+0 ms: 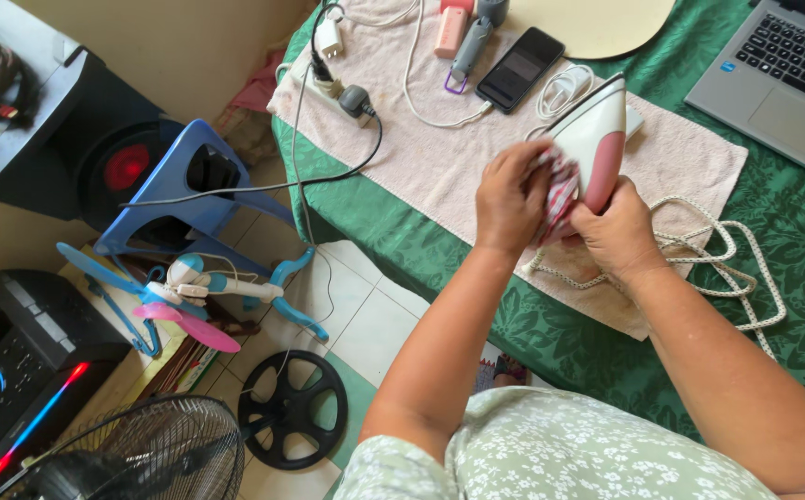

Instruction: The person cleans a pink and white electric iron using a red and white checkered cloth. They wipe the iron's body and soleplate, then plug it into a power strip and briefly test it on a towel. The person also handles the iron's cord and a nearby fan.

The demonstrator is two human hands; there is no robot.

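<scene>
Green-clothed bench (792, 231), pink towel (440, 157) beneath. Left hand (511, 196) pinching checked cloth (560, 194) against iron (592, 148); right hand (617, 233) clamped on iron. Could burn fingers if plugged in.

A single head-worn camera looks steeply down from just above the person's chest, close over both forearms, facing a table (773, 231) that fills the upper right of the view. The left hand (511, 196) and right hand (617, 231) sit near mid-frame at arm's length. The floor (365, 315) lies farther below at left; no second view overlaps.
</scene>
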